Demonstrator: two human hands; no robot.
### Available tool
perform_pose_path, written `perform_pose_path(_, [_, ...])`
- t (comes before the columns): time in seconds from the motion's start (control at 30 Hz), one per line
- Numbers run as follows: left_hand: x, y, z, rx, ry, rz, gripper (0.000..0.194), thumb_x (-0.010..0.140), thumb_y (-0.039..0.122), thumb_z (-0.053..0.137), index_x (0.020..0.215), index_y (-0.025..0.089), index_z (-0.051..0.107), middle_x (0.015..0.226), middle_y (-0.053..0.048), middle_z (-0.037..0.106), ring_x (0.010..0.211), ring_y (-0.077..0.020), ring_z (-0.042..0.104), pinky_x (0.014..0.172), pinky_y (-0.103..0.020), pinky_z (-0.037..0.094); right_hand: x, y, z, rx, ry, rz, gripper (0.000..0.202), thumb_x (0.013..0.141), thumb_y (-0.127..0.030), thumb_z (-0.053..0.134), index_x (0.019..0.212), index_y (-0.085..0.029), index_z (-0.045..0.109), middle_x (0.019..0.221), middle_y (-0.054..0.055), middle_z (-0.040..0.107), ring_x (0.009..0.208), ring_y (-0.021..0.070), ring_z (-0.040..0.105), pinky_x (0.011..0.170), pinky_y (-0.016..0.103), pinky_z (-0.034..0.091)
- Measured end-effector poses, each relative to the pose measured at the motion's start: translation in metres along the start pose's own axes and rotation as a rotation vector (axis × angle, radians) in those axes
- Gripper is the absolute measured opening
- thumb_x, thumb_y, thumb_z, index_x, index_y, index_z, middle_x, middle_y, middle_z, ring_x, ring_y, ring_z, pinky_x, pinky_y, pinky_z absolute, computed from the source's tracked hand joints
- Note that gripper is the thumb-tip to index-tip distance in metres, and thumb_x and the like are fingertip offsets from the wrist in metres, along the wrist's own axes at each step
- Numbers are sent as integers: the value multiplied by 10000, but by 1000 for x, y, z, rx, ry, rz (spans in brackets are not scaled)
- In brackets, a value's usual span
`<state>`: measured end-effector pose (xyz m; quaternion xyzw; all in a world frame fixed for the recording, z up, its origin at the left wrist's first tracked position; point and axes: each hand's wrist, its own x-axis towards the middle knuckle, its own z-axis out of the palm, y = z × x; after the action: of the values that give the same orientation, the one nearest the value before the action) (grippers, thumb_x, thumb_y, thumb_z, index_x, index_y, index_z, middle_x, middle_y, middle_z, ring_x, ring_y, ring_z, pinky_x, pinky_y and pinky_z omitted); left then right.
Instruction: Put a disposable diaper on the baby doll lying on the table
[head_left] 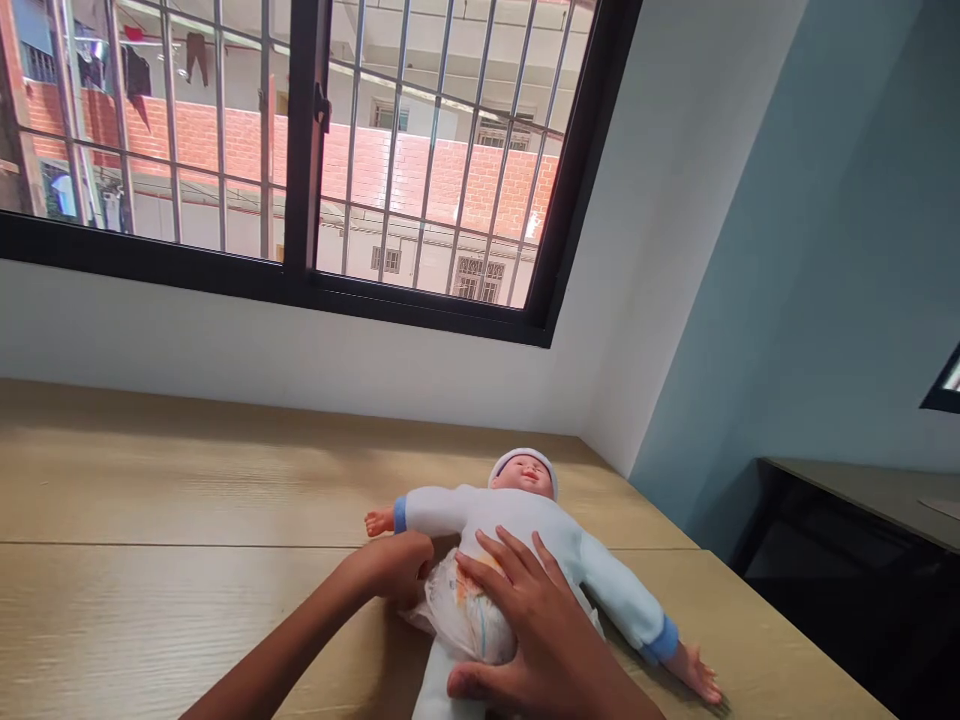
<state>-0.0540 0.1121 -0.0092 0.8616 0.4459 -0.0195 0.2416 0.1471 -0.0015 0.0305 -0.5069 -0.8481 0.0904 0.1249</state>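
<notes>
A baby doll (pixel 525 515) in a pale blue-white suit and cap lies face up on the wooden table (pixel 187 480), arms spread. Around its hips is a white diaper (pixel 469 610) with an orange print. My left hand (pixel 405 570) is closed at the diaper's left edge, its fingertips partly hidden. Fingers spread, my right hand (pixel 525 610) lies flat over the diaper's front and the doll's belly, gripping nothing.
Behind the table are a white wall (pixel 262 350) and a black-framed window (pixel 300 285) with metal bars. A dark desk (pixel 847 500) stands at the right, beyond the table's edge.
</notes>
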Motion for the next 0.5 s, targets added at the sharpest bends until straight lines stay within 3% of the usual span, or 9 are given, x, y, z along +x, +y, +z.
perform_pose_path(0.13, [-11,-6,-21,-23,-100,-95,112,465,135,601,550,180,544,478,47,467,490,-138,455,477,-236,351,1,-2,-3,10,-14,17,789,721,-700,647,1409,-357,467,1522,42,385,1445,323,230,1182,582,102])
perform_pose_path(0.33, [-48,-10,-64,-63,-40,-95,204,533,265,622,718,190,663,709,11,615,611,-144,503,515,-223,326,1,-10,-11,-10,-41,62,768,721,-761,593,1339,-307,546,1530,74,366,1452,293,224,1189,555,86])
perform_pose_path(0.5, [-57,-3,-70,-168,-96,16,235,538,297,690,749,193,690,790,14,661,720,-163,549,602,-231,356,-3,-11,-12,-20,-53,68,712,750,-733,589,1306,-290,567,1526,72,373,1456,282,215,1187,554,95])
